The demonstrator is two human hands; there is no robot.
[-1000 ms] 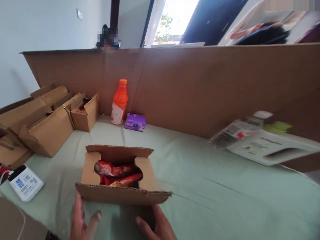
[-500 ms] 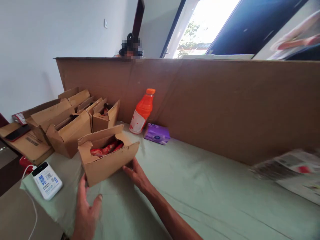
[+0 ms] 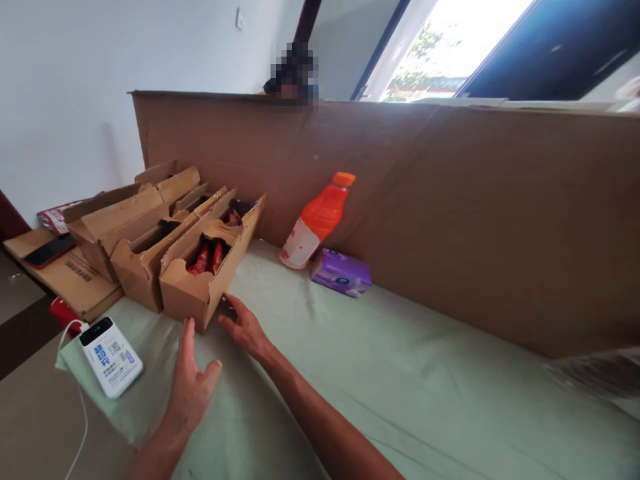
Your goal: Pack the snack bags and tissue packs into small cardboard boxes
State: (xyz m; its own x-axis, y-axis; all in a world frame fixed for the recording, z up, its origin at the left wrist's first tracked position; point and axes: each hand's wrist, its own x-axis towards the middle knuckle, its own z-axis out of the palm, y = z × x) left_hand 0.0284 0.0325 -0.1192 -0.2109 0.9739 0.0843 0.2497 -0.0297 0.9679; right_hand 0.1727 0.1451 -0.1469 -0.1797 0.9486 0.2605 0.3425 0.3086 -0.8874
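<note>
A cardboard box point(image 3: 187, 293) with an open top stands in line with the other boxes, and red packets point(image 3: 206, 257) show inside it. My left hand point(image 3: 195, 380) is at the box's near end, fingertips at its lower edge, thumb spread away. At the box's right side is my right hand point(image 3: 245, 327), its fingers stretched out by the lower corner; whether they touch the cardboard I cannot tell. Neither hand is wrapped round anything. Directly behind this box is another cardboard box point(image 3: 245, 230) with dark and red contents.
More open cardboard boxes point(image 3: 143, 257) stand to the left. A phone point(image 3: 50, 251) lies on a flat carton point(image 3: 95, 290). Nearer is a white power bank point(image 3: 113, 360) with a cable. An orange bottle point(image 3: 320, 220) and a purple tissue pack point(image 3: 343, 273) stand by the cardboard wall point(image 3: 475, 220).
The box with red packets has turned and moved left and back, up against the row of boxes. Both hands have followed it. The view has shifted slightly left.
</note>
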